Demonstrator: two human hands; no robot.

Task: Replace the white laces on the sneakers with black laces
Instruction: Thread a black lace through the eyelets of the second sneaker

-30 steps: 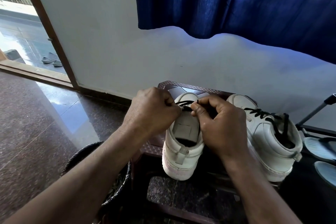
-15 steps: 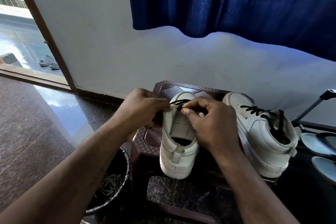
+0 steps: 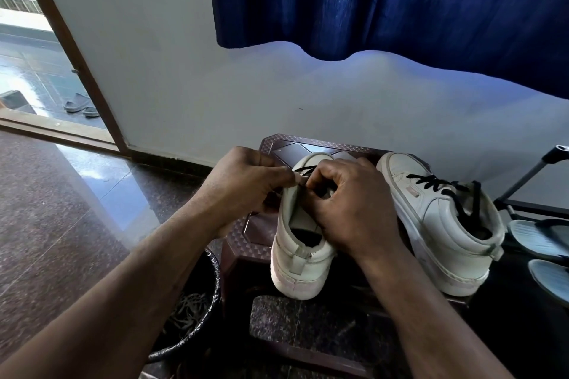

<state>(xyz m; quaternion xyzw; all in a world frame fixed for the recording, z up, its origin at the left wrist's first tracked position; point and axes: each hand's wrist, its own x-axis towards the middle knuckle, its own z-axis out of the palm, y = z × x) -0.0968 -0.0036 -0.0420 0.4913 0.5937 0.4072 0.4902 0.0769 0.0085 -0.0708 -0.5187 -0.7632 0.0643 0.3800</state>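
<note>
Two white high-top sneakers stand on a dark brown plastic stool (image 3: 264, 224), heels toward me. The left sneaker (image 3: 300, 255) has a black lace (image 3: 304, 170) threaded through its front eyelets. My left hand (image 3: 243, 184) pinches the upper edge of that sneaker's left flap beside the lace. My right hand (image 3: 348, 203) curls over the tongue and pinches the black lace; its fingertips hide the lace end. The right sneaker (image 3: 443, 224) is laced in black (image 3: 437, 184) up to the collar, and no hand touches it.
A black mesh bin (image 3: 197, 326) with pale laces inside sits on the floor left of the stool. Grey sandals (image 3: 542, 237) and a black metal rack (image 3: 535, 172) lie at the right. A blue curtain (image 3: 400, 0) hangs above; an open doorway (image 3: 40, 64) is far left.
My right hand has slid down over the tongue, fingers curling tighter on the lace. My left hand stays at the flap. The view has shifted slightly.
</note>
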